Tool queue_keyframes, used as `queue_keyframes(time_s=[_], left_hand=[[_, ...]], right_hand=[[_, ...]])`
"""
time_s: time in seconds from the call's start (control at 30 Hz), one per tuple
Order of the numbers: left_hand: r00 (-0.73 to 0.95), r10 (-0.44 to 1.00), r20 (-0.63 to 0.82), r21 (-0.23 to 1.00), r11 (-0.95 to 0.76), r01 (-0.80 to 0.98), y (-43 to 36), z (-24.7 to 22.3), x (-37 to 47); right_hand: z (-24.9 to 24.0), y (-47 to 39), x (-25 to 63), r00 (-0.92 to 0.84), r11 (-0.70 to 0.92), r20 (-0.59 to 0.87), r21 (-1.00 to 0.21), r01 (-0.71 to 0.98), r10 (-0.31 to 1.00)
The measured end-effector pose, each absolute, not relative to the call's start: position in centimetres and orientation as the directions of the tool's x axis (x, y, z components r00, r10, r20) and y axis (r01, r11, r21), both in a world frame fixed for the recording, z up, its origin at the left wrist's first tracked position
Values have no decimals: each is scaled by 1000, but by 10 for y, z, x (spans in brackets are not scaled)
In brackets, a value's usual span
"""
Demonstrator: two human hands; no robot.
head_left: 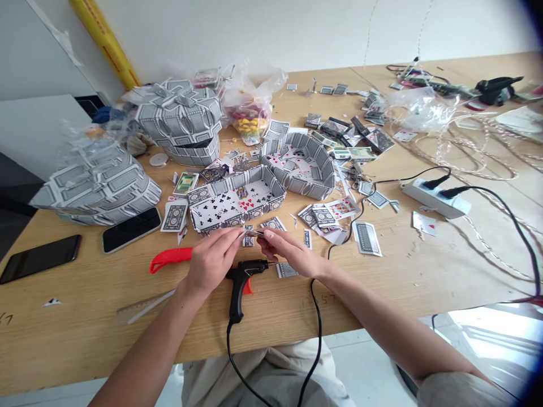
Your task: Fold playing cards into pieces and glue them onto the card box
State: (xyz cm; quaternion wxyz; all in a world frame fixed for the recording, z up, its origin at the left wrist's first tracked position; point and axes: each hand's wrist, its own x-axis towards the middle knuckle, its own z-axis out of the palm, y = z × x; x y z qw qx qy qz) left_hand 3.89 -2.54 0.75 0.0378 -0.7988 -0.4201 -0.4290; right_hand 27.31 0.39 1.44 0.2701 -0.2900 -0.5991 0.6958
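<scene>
Between them, my left hand (214, 257) and my right hand (286, 249) pinch a small piece of playing card (253, 232), seen almost edge-on; the fingers hide most of it. Just below the hands a black glue gun (240, 288) with an orange trigger lies on its side. Under my right hand a cut card piece (287, 270) rests on the table. A red-handled tool (170, 259) lies left of my left hand, partly covered by it. Beyond my fingers stands an open tray made of playing cards (235, 203).
A heart-shaped card box (297, 164) stands behind the tray. Larger woven card baskets (180, 121) fill the back left. Two phones (132, 230) lie at left. A power strip (436, 199) with plugged cords sits at right. The glue gun's cord (319, 316) loops past my right wrist.
</scene>
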Motion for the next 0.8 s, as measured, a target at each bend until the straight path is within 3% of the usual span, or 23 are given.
queue_keyframes(time_s=[0.8], left_hand=[[288,636,716,296,-650,700,-29,9,48]], right_hand=[[13,-1,271,-699,-83,-44,-996,-22,714]])
